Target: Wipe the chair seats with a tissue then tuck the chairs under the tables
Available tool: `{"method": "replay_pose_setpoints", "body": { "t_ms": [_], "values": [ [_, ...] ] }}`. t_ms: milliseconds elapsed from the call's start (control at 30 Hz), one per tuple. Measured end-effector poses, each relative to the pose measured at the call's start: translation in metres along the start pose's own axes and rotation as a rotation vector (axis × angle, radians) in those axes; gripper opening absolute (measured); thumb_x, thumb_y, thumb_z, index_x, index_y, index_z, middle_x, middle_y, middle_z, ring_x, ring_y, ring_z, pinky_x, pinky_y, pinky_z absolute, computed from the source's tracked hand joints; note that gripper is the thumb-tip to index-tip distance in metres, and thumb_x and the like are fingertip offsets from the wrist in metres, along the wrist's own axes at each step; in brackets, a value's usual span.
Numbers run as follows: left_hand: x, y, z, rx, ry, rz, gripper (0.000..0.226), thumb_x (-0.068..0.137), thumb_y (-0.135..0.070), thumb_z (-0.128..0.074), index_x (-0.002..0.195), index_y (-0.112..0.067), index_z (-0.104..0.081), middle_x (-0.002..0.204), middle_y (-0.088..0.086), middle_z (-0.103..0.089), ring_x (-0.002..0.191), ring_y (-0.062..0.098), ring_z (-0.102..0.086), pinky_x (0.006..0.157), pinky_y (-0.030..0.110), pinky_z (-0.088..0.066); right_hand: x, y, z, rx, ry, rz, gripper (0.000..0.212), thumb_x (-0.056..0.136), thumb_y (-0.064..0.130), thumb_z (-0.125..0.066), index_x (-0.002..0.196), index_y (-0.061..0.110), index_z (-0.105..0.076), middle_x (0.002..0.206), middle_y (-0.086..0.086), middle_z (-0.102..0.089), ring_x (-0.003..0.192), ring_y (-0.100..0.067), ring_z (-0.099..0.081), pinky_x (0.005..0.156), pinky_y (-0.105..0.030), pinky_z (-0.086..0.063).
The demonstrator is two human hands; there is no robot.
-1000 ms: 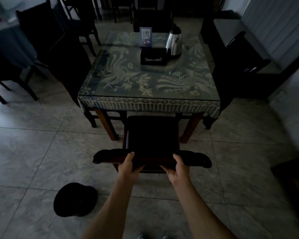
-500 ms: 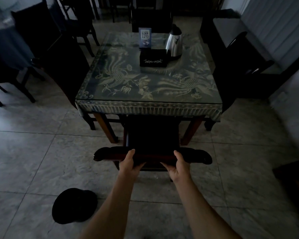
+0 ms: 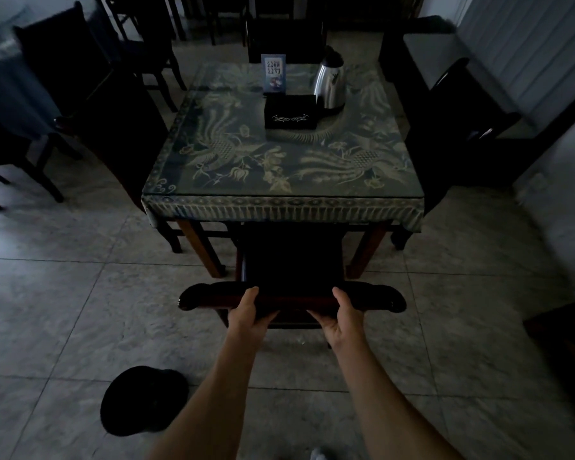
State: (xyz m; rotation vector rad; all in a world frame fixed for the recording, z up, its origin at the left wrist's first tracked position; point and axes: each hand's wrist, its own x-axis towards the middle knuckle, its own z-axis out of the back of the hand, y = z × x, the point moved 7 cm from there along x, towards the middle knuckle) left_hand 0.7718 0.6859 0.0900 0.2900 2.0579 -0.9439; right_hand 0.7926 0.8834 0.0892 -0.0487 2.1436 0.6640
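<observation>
Push straight and level, both arms even, so the dark wooden chair (image 3: 291, 260) slides between the surface's legs without clipping them (floor is smooth tile). Left hand (image 3: 250, 315) and right hand (image 3: 341, 318) each grip the curved glossy top rail, fingers wrapped over. Seat front sits under the patterned-cloth surface (image 3: 283, 167); backrest well outside.

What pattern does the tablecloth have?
The tablecloth is dark with pale phoenix-like birds and flowers, and a fringed-looking border; the head view shows it.
</observation>
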Motion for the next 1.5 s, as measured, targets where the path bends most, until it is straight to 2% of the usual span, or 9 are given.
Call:
{"method": "replay_pose_setpoints", "body": {
  "t_ms": [200, 333, 600, 967, 1167, 1233, 1300, 1400, 1500],
  "values": [
    [0.012, -0.009, -0.007, 0.004, -0.018, -0.006, 0.051, 0.089, -0.014, -0.068, 0.133, -0.002, -0.045, 0.125, 0.024, -0.059, 0.107, 0.035, -0.063, 0.064, 0.043, -0.059, 0.006, 0.003, -0.011, 0.007, 0.003, 0.000, 0.015, 0.091, 0.010, -0.065, 0.101, 0.017, -0.058, 0.103, -0.013, -0.066, 0.094, -0.032, -0.066, 0.066, -0.051, -0.059],
    [0.018, -0.009, -0.014, 0.010, 0.012, -0.005, 0.050, 0.093, -0.016, -0.063, 0.137, -0.003, -0.045, 0.133, 0.023, -0.056, 0.118, 0.036, -0.058, 0.077, 0.047, -0.056, 0.011, 0.006, -0.015, -0.003, 0.006, -0.009, 0.013, 0.091, 0.011, -0.065, 0.100, 0.018, -0.059, 0.102, -0.013, -0.066, 0.093, -0.031, -0.066, 0.063, -0.048, -0.060],
    [0.016, -0.009, -0.015, 0.017, 0.019, -0.037, 0.048, 0.096, -0.020, -0.059, 0.138, -0.002, -0.045, 0.133, 0.024, -0.056, 0.121, 0.036, -0.056, 0.077, 0.046, -0.054, 0.008, 0.007, -0.017, 0.004, 0.000, -0.015, 0.012, 0.092, 0.011, -0.064, 0.102, 0.015, -0.059, 0.105, -0.015, -0.066, 0.096, -0.032, -0.065, 0.075, -0.054, -0.055],
    [0.009, -0.009, -0.015, 0.007, 0.063, -0.025, 0.047, 0.095, -0.019, -0.061, 0.136, -0.001, -0.047, 0.132, 0.024, -0.057, 0.120, 0.038, -0.056, 0.080, 0.047, -0.054, 0.005, 0.004, -0.017, -0.001, -0.003, -0.020, 0.028, 0.092, 0.015, -0.065, 0.119, 0.014, -0.056, 0.118, -0.018, -0.063, 0.108, -0.035, -0.062, 0.075, -0.055, -0.056],
    [0.007, -0.014, -0.010, 0.072, 0.071, -0.075, 0.048, 0.087, -0.025, -0.071, 0.129, -0.004, -0.056, 0.123, 0.018, -0.064, 0.112, 0.034, -0.063, 0.067, 0.039, -0.058, -0.003, 0.009, -0.013, -0.090, -0.016, -0.014, 0.031, 0.087, 0.031, -0.071, 0.110, 0.015, -0.058, 0.110, -0.017, -0.065, 0.104, -0.037, -0.063, 0.076, -0.053, -0.057],
    [0.008, -0.013, -0.006, 0.129, 0.093, -0.054, 0.047, 0.086, -0.031, -0.073, 0.124, -0.007, -0.059, 0.117, 0.015, -0.068, 0.107, 0.033, -0.066, 0.072, 0.039, -0.058, -0.005, 0.007, -0.007, -0.221, -0.015, -0.059, 0.037, 0.087, 0.046, -0.068, 0.109, 0.017, -0.060, 0.105, -0.014, -0.069, 0.100, -0.035, -0.066, 0.077, -0.050, -0.056],
    [0.007, -0.007, -0.002, 0.223, 0.117, -0.030, 0.042, 0.085, -0.036, -0.073, 0.115, -0.008, -0.062, 0.106, 0.013, -0.073, 0.096, 0.031, -0.071, 0.075, 0.040, -0.059, -0.010, 0.005, 0.000, -0.466, -0.060, -0.085, 0.039, 0.089, 0.055, -0.060, 0.104, 0.019, -0.060, 0.099, -0.011, -0.072, 0.093, -0.031, -0.069, 0.075, -0.043, -0.051],
    [-0.002, 0.004, -0.002, 0.522, 0.067, -0.046, 0.037, 0.087, -0.039, -0.071, 0.098, -0.004, -0.065, 0.082, 0.014, -0.072, 0.070, 0.028, -0.070, 0.062, 0.037, -0.056, -0.015, 0.004, -0.002, -0.833, -0.054, -0.038, 0.038, 0.094, 0.045, -0.058, 0.091, 0.008, -0.064, 0.087, -0.014, -0.071, 0.072, -0.026, -0.067, 0.057, -0.029, -0.048],
    [-0.014, -0.009, -0.019, 0.776, 0.037, -0.169, 0.032, 0.091, -0.032, -0.066, 0.077, -0.004, -0.070, 0.061, 0.006, -0.071, 0.052, 0.020, -0.066, 0.051, 0.030, -0.051, -0.025, 0.022, -0.029, -1.055, 0.049, 0.234, 0.034, 0.094, 0.029, -0.057, 0.070, 0.006, -0.062, 0.075, -0.018, -0.070, 0.061, -0.023, -0.064, 0.056, -0.031, -0.047]
  ]
}}
